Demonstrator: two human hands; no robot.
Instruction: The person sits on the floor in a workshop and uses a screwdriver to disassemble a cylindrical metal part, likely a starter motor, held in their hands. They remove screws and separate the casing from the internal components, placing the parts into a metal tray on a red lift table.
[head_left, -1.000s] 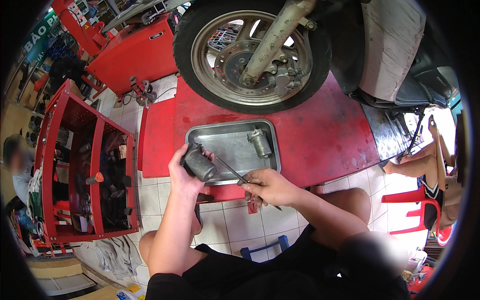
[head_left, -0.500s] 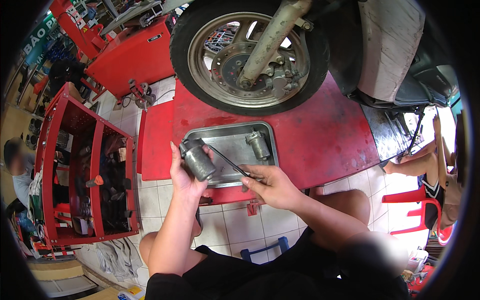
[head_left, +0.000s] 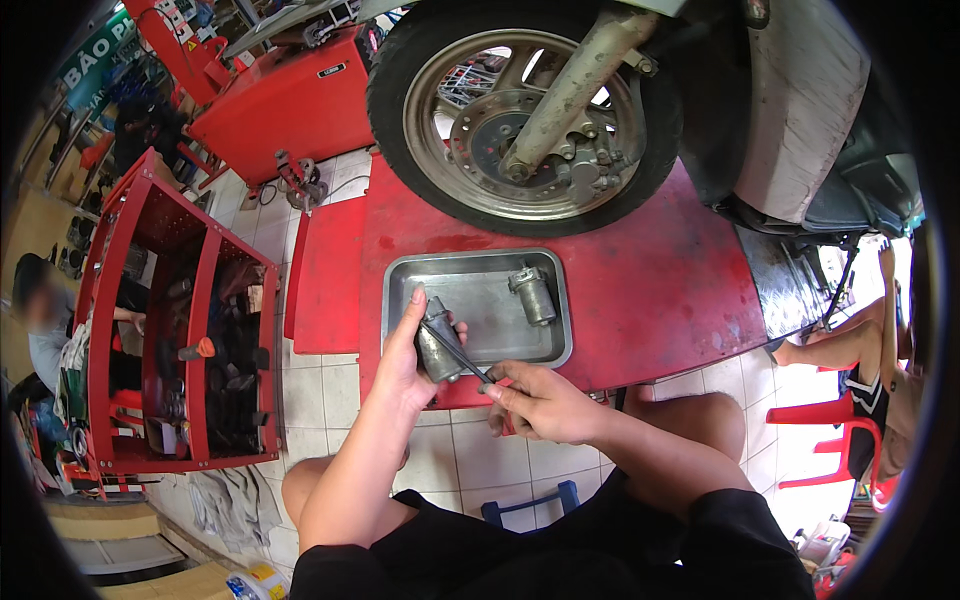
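My left hand [head_left: 402, 362] is wrapped around a grey metal cylinder [head_left: 436, 358] that looks like a small starter motor, held tilted over the near left corner of a metal tray [head_left: 572, 325]. Between the fingers of my right hand [head_left: 543, 402] is a slim dark rod-like tool [head_left: 462, 358]. Its shaft lies across the front of the held cylinder; its tip is hard to make out by my left thumb. A second, similar metal cylinder [head_left: 535, 300] lies in the right part of the tray.
The tray rests on a red lift platform [head_left: 660, 300]. Beyond it stands a motorcycle front wheel [head_left: 525, 120] with its fork. A red shelf cart [head_left: 190, 330] is at the left, and a blue stool [head_left: 530, 503] below. Other people are at the far left and right.
The held cylinder has turned more upright and moved slightly right and down relative to the view. The tool's shaft has swung across its front. The view has shifted a little.
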